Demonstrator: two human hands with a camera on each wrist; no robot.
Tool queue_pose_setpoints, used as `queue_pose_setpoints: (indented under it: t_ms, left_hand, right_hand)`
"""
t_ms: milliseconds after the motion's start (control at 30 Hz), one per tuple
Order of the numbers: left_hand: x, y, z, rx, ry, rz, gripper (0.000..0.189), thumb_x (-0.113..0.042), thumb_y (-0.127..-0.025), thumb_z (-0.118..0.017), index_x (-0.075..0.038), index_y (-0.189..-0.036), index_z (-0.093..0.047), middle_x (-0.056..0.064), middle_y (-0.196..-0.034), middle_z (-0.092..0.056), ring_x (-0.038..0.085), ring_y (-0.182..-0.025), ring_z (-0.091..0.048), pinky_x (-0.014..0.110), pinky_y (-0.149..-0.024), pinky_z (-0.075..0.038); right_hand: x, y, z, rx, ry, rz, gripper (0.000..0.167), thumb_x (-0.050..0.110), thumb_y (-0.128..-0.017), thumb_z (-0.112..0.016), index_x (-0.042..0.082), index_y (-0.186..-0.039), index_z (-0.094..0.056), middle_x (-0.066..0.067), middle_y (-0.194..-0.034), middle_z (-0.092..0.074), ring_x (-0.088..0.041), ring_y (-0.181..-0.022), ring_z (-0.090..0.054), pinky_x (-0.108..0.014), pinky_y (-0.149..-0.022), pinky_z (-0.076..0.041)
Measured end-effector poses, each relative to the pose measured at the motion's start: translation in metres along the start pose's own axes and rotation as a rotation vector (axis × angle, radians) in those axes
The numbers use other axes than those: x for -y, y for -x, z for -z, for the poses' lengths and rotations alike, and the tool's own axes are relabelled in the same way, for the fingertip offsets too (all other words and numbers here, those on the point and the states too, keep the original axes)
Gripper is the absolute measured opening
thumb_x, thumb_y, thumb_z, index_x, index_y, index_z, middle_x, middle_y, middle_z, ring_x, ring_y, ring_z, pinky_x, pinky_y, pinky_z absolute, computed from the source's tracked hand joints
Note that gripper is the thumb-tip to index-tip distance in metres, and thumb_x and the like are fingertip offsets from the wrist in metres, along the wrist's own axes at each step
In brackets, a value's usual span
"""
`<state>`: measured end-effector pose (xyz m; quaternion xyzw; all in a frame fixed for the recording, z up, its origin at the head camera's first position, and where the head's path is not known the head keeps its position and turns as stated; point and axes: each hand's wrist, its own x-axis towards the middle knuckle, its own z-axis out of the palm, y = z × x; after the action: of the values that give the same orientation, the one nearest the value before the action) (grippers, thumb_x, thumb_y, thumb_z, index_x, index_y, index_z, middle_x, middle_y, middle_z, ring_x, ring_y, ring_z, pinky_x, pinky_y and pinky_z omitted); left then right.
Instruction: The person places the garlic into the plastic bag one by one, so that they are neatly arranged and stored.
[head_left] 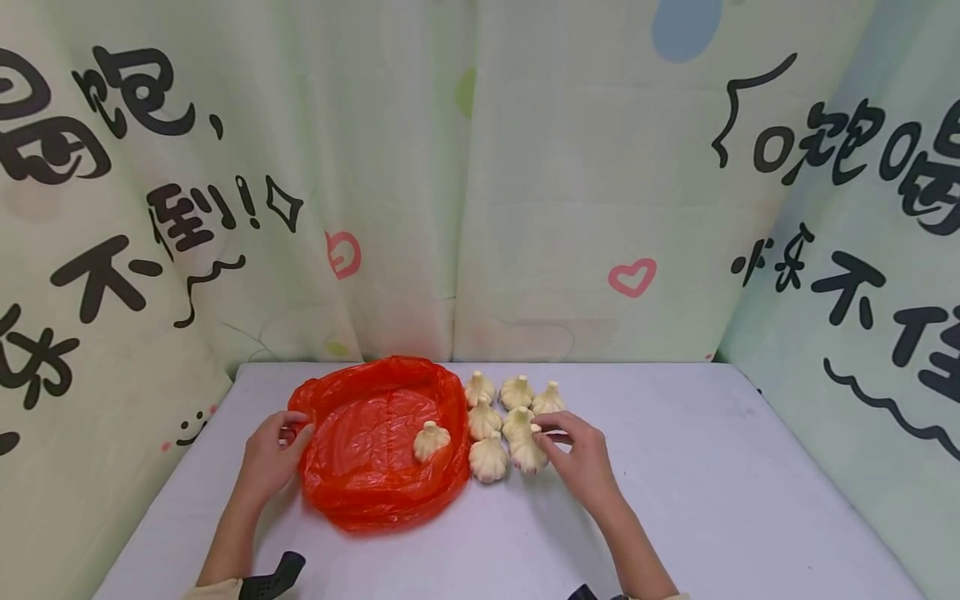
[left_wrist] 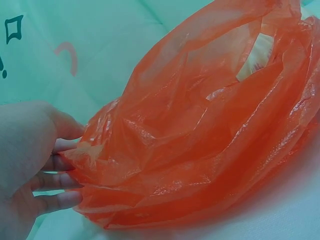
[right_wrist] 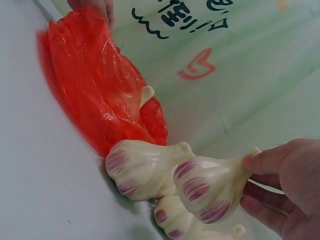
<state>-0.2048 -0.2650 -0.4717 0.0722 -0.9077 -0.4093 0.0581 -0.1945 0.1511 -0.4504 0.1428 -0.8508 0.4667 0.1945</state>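
A red plastic bag (head_left: 348, 433) lies with its mouth spread wide on the table, and one garlic bulb (head_left: 431, 442) sits inside it. At the bag's left side my left hand (head_left: 268, 457) pinches the rim between thumb and fingers. My right hand (head_left: 583, 467) grips a second garlic bulb (right_wrist: 207, 187) by its stem. This held bulb is cream with purple streaks, tilted in the right wrist view, close over the other garlic bulbs (head_left: 488, 458) that stand in a cluster beside the bag's right side. Thin red plastic (left_wrist: 165, 150) fills most of the left wrist view.
The white table (head_left: 675, 500) extends to the right of the garlic and in front of the bag. A pale green curtain (head_left: 525, 167) with black lettering and pink hearts hangs behind the table and along both sides. Dark straps (head_left: 273, 577) show near the wrists.
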Motion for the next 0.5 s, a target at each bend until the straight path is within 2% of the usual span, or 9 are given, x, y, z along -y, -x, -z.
queue_pose_setpoints:
  t_ms: [133,267,500]
  left_hand:
    - [0.001,-0.001,-0.001,-0.006,-0.005,-0.005,0.037,-0.023,-0.097,-0.056,-0.002,-0.127,-0.049,0.021,-0.121,-0.053,0.031,-0.108,-0.051,0.043,-0.089,-0.056]
    - [0.002,-0.002,-0.002,-0.015,-0.006,-0.015,0.036,-0.022,-0.097,-0.055,-0.002,-0.127,-0.049,0.02,-0.12,-0.053,0.031,-0.107,-0.051,0.044,-0.089,-0.055]
    - [0.003,-0.003,-0.002,-0.02,-0.01,-0.02,0.037,-0.025,-0.097,-0.056,-0.003,-0.126,-0.05,0.02,-0.12,-0.054,0.03,-0.106,-0.052,0.04,-0.087,-0.056]
  right_hand:
    - [0.003,-0.003,0.0,0.005,0.017,-0.024,0.021,0.0,-0.081,-0.073,0.008,-0.1,-0.071,-0.003,-0.096,-0.071,-0.02,-0.091,-0.068,-0.028,-0.079,-0.058]
    - [0.006,-0.005,0.0,0.004,0.035,-0.039,0.021,0.002,-0.082,-0.074,0.01,-0.101,-0.071,-0.002,-0.097,-0.071,-0.019,-0.091,-0.068,-0.025,-0.079,-0.058]
    - [0.011,-0.01,0.0,-0.001,0.006,0.0,0.021,0.0,-0.082,-0.073,0.007,-0.101,-0.071,-0.003,-0.098,-0.071,-0.02,-0.09,-0.069,-0.025,-0.078,-0.058]
